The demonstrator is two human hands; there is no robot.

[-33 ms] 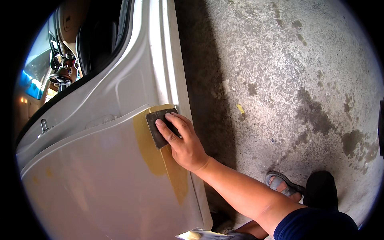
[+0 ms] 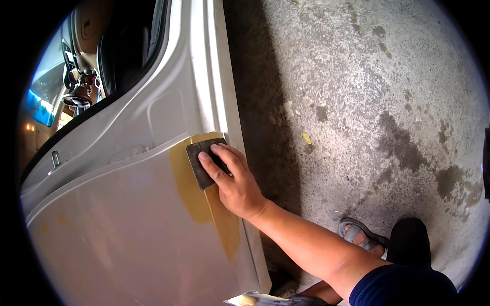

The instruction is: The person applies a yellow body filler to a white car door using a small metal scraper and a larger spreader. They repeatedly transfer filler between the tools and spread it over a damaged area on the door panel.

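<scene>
My right hand (image 2: 237, 181) grips a dark, flat rectangular putty spreader (image 2: 200, 168), two fingers laid along its upper face and the thumb hidden. The spreader rests against a patch of yellow filler (image 2: 188, 196) on a light grey car door panel (image 2: 127, 229). This filler runs down the panel close to its right edge, beside the upper crease. At the bottom edge of the picture, a pale board (image 2: 270, 301) carries a lump of yellow filler (image 2: 248, 300). My left hand does not show; whatever holds up the board is out of sight.
Left of the panel's upper part is a window opening with a dark seat (image 2: 122, 56) inside. Stained concrete floor (image 2: 352, 92) spreads to the right, with a small yellow scrap (image 2: 307, 138) on it. A sandalled foot (image 2: 361, 235) and a dark trouser leg (image 2: 410, 239) stand lower right.
</scene>
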